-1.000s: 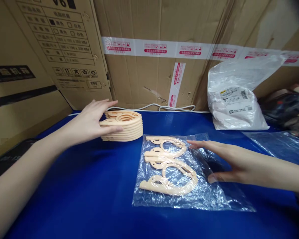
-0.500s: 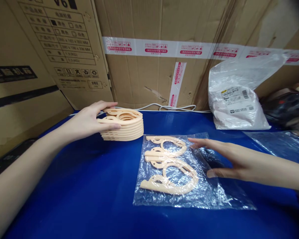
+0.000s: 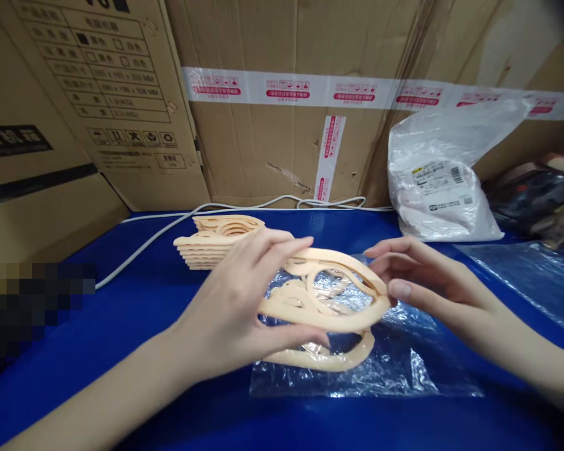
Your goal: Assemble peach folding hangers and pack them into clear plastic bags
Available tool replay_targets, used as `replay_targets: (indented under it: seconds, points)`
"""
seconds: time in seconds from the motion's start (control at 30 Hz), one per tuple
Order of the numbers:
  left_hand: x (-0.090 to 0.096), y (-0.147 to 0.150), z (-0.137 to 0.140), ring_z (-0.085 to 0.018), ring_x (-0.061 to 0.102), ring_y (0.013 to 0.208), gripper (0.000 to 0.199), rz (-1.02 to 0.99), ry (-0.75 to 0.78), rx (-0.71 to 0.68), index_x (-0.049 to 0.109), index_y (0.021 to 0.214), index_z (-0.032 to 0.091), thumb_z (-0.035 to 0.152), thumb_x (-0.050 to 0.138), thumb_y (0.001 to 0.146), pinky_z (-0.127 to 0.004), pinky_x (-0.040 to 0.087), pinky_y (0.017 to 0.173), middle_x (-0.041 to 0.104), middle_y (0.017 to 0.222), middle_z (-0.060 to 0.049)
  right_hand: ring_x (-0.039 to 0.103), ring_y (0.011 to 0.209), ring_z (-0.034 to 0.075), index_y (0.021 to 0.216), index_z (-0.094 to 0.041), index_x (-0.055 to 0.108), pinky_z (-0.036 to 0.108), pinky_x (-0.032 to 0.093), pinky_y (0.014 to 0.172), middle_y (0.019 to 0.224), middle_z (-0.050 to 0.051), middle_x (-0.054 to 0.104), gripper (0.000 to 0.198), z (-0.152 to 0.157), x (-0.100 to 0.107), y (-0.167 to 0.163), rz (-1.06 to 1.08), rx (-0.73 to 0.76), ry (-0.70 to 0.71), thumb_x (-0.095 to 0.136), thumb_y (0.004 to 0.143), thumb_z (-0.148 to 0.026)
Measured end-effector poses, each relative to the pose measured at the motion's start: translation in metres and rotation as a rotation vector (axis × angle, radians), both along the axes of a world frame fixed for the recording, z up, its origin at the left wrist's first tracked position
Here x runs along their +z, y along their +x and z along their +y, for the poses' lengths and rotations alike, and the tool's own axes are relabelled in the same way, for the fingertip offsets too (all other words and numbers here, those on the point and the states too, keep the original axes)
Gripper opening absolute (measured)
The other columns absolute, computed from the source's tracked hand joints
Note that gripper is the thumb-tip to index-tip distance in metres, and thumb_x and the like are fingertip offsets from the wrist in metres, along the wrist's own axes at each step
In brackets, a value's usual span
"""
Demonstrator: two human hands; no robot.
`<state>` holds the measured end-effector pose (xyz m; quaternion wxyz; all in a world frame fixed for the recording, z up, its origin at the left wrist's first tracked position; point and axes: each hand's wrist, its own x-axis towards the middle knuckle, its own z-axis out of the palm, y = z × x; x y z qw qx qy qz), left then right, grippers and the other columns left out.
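Observation:
My left hand [image 3: 249, 300] grips a beige plastic folding hanger [image 3: 352, 322], folded up, between thumb and fingers. It is held above a clear plastic bag [image 3: 418, 376]. My right hand [image 3: 432, 282] has its thumb and fingertips at the rounded right end of that hanger, apparently pinching it. Inside the bag, which lies flat, are more beige hangers [image 3: 343, 362], partly hidden by the held one. Behind my left hand stands a neat stack of the same hangers [image 3: 202, 250], its right side covered by the hand.
A blue surface [image 3: 169, 401] lies under everything. Cardboard boxes [image 3: 263, 150] rise along the back and left. A white cable [image 3: 155, 235] runs along the back edge. At the right are a filled white plastic bag [image 3: 442, 194] and another clear bag [image 3: 531, 282].
My left hand has lifted a hanger from the stack and brought it right, over the bag. My right hand has moved slightly up and left to meet the hanger's end.

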<state>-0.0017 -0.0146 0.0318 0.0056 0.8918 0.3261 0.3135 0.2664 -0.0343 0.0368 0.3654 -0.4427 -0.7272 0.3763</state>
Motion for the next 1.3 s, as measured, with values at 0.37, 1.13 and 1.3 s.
replay_targets:
  seconds: [0.37, 1.13, 1.3]
  points:
    - [-0.009, 0.004, 0.002, -0.033, 0.032, 0.138, 0.085, 0.150, -0.037, 0.026, 0.023, 0.145, 0.021, 0.063, 0.061, 0.082, -0.050, 0.028, 0.115, 0.036, 0.147, -0.014, 0.047, 0.059, 0.007, 0.107, -0.024, 0.050, 0.015, 0.040, 0.048, 0.079, -0.002, 0.059, 0.030, 0.009, -0.009, -0.006, 0.254, 0.106, -0.306, 0.067, 0.087, -0.036]
    - [-0.015, 0.011, -0.006, -0.024, 0.046, 0.120, 0.072, 0.051, 0.020, -0.015, 0.040, 0.134, 0.013, 0.050, 0.070, 0.081, -0.034, 0.037, 0.105, 0.050, 0.128, -0.011, 0.044, 0.133, 0.025, 0.143, -0.030, 0.033, 0.036, 0.044, 0.105, 0.143, 0.009, 0.044, 0.072, -0.004, -0.015, -0.004, -0.446, 0.122, 0.616, 0.072, 0.082, -0.036]
    - [-0.017, 0.018, -0.010, -0.023, 0.048, 0.117, 0.069, 0.030, -0.010, -0.029, 0.041, 0.131, 0.013, 0.048, 0.071, 0.080, -0.034, 0.040, 0.102, 0.052, 0.125, -0.010, 0.048, 0.129, 0.024, 0.144, -0.026, 0.032, 0.035, 0.048, 0.100, 0.140, 0.010, 0.047, 0.071, -0.004, -0.017, -0.006, -0.488, 0.137, 0.653, 0.069, 0.084, -0.034]
